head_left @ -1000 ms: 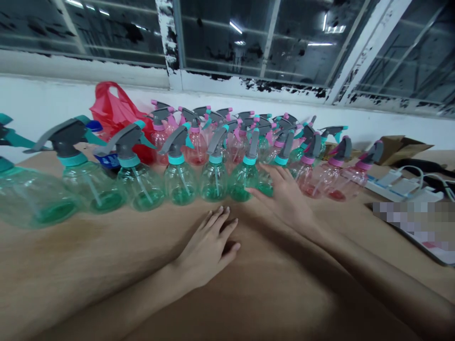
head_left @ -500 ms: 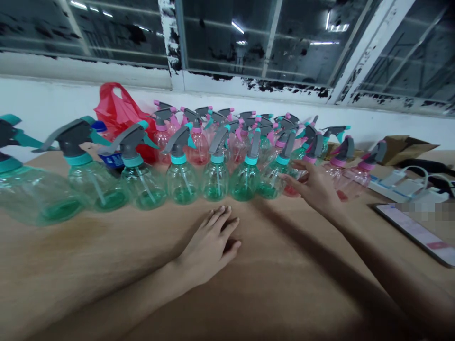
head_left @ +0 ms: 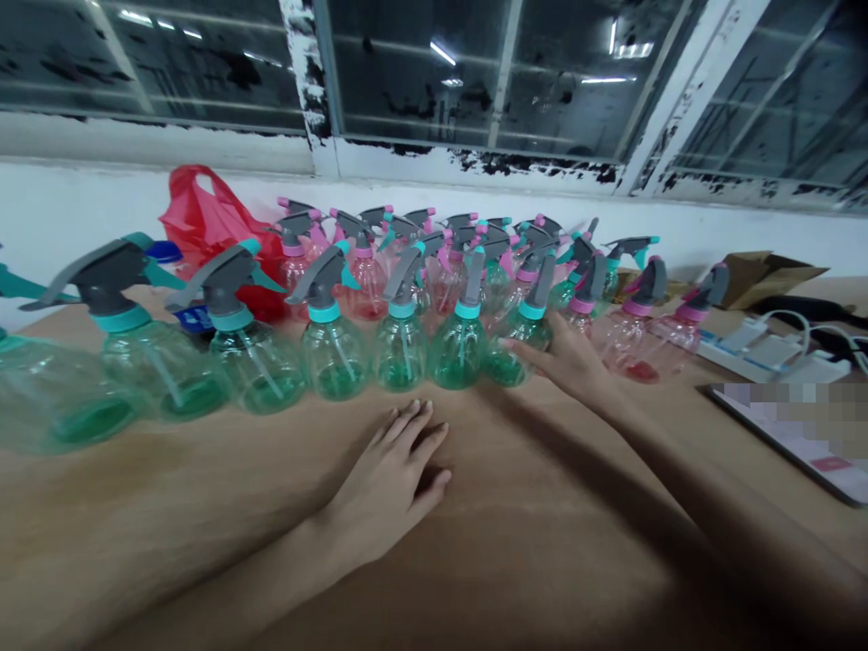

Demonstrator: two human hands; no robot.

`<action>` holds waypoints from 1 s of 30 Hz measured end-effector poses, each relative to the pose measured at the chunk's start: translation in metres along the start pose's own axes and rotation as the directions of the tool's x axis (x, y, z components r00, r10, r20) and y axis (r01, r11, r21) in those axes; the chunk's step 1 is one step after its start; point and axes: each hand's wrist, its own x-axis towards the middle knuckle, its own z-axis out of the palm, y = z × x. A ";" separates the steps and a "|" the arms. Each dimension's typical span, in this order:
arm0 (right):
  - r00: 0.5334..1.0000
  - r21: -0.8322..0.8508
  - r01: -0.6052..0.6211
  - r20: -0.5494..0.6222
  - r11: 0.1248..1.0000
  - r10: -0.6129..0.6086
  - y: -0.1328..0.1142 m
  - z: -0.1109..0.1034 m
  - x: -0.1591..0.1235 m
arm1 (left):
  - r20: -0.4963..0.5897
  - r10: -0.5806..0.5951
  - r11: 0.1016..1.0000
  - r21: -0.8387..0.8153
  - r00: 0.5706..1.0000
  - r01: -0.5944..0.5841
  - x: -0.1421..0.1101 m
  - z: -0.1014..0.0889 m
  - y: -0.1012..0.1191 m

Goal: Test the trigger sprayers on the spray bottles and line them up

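Watching centre-right, we see the right hand (head_left: pixel 571 360) at a green spray bottle (head_left: pixel 504 369), grip unclear to us; the left hand (head_left: pixel 380 484), lower centre, lies spread, empty. Mid-frame, the front row (head_left: pixel 337 366) stands lined up; what remains, we can't tell.

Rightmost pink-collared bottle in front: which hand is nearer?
Right. The right hand is left of that bottle; the left hand is farther left, nearer the camera.
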 end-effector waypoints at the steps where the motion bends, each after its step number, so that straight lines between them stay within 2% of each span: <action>1: 1.000 -0.028 -0.001 0.004 1.000 0.001 -0.001 -0.002 -0.003 | -0.005 0.002 1.000 -0.005 1.000 -0.002 0.000 0.000 0.000; 5: 1.000 -0.086 -0.004 0.012 0.996 0.005 -0.010 -0.012 -0.018 | -0.046 0.022 1.000 0.014 0.999 -0.021 0.000 0.002 -0.003; 9: 0.999 -0.137 0.037 -0.028 0.990 -0.041 -0.018 -0.018 -0.034 | -0.080 0.029 1.000 0.009 0.996 -0.029 0.001 0.005 -0.006; 17: 0.998 -0.099 0.056 0.027 0.994 -0.053 -0.046 -0.026 -0.068 | -0.077 0.006 1.000 -0.011 0.997 -0.007 0.003 0.008 -0.008; 21: 0.993 -0.025 0.097 0.073 0.995 -0.095 -0.064 -0.023 -0.088 | -0.071 -0.097 0.979 -0.185 0.993 0.083 0.004 -0.001 0.001; 24: 0.982 0.040 0.149 0.108 0.988 -0.153 -0.077 -0.017 -0.100 | -0.070 -0.095 0.934 -0.352 0.993 0.065 0.004 -0.011 0.009; 27: 0.975 0.110 0.167 0.127 0.980 -0.181 -0.085 -0.011 -0.105 | -0.085 -0.072 0.914 -0.405 0.994 0.032 0.001 -0.013 0.014; 30: 0.969 0.185 0.151 0.165 0.971 -0.182 -0.088 -0.006 -0.104 | -0.098 -0.130 0.898 -0.433 0.987 0.075 -0.002 -0.009 0.014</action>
